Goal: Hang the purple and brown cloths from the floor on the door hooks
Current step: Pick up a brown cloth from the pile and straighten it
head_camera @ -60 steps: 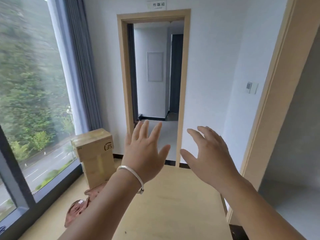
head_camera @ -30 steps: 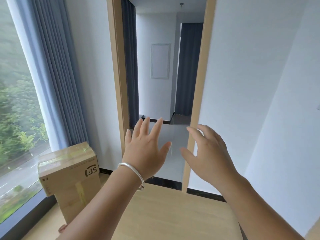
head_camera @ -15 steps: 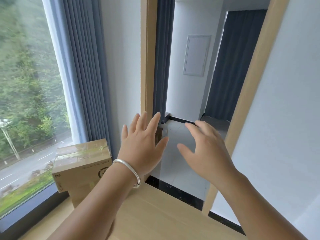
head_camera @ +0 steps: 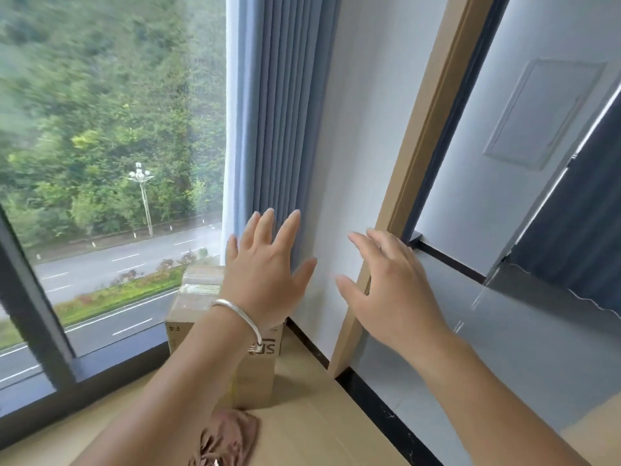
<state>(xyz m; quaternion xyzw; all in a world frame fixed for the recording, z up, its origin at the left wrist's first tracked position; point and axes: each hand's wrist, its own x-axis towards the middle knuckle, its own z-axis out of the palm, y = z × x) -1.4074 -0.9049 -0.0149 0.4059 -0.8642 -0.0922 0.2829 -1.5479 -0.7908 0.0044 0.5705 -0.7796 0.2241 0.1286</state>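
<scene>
Brown crumpled cloth (head_camera: 225,438) is lying on the pale wooden floor (head_camera: 302,428) at the near edge, just before the taped cardboard box (head_camera: 255,375), now closer as the view is swinging left from the doorway. Bunched up, it is showing no clear long axis. Left hand (head_camera: 265,280) and right hand (head_camera: 393,294) are hovering with fingers apart, holding nothing; pickup is not yet begun.

A sparsely furnished apartment-like room is showing: pleated blue curtain (head_camera: 268,105) hanging beside a large window (head_camera: 100,163), wooden door frame (head_camera: 413,183), cardboard box (head_camera: 208,317) sitting on wood flooring (head_camera: 319,432).
</scene>
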